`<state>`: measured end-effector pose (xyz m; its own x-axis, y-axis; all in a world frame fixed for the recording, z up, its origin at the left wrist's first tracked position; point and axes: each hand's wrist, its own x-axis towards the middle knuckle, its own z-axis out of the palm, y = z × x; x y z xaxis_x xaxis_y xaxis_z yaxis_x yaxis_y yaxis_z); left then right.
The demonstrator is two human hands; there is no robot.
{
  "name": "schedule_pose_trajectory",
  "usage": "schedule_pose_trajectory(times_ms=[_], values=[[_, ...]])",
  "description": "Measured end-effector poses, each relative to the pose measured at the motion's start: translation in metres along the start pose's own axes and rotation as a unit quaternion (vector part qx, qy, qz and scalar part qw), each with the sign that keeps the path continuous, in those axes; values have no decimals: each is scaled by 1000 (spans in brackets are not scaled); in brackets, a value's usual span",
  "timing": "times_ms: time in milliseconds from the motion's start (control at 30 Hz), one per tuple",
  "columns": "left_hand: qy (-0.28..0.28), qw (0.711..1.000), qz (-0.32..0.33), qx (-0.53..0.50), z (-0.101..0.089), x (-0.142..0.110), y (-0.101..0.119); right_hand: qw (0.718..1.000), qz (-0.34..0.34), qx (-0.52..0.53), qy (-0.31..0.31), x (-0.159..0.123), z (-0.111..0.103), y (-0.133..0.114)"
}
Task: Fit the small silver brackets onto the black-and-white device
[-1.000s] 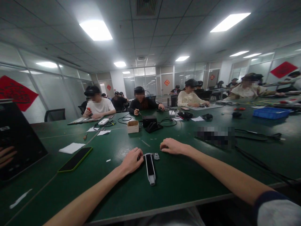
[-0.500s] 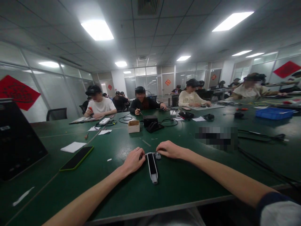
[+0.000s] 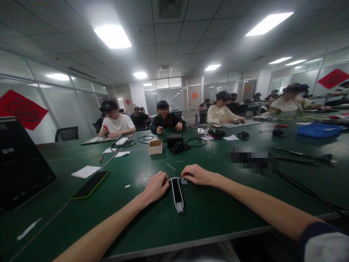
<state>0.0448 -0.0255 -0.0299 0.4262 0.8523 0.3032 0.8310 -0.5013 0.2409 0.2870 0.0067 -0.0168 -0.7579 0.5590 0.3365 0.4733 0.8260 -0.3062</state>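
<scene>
A long, narrow grey-white frame with a black middle [image 3: 177, 194] lies on the green table between my hands, its narrow end towards me. Short parts stick out sideways at its far end, including a small grey piece [image 3: 184, 181] on the right. My left hand [image 3: 157, 185] is closed, its fingers curled at the frame's far left corner. My right hand [image 3: 196, 174] is closed too, with its fingertips pinched at the small grey piece. The fingers partly cover the far end, so the exact grip points are hidden.
A phone in a green case [image 3: 89, 185] and white paper [image 3: 85, 171] lie to the left, near a black HP device [image 3: 24, 163]. A small open box [image 3: 155, 147] and a black device [image 3: 175, 141] stand ahead. Cables and a blue tray [image 3: 319, 130] are right. Several co-workers sit opposite.
My hands and the frame hold nearly the same pose. The view has shifted very slightly. A co-worker opposite has drawn one hand back from the right.
</scene>
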Motion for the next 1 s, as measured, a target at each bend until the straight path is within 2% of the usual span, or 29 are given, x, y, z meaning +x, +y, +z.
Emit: schedule_pose_trajectory(times_ms=[167,400,633,867,1000], values=[[6,1000,4,-5,1,1,-1,1000,10,26,16,0,5,0],[14,1000,22,-14,4,1,-6,989,82,107,55,1,12,-7],[13,1000,23,-8,4,3,-4,985,95,126,72,2,17,-3],[3,1000,13,-16,1,3,1,994,66,88,27,1,3,4],[0,1000,4,-24,-2,0,0,996,75,10,54,0,-7,23]])
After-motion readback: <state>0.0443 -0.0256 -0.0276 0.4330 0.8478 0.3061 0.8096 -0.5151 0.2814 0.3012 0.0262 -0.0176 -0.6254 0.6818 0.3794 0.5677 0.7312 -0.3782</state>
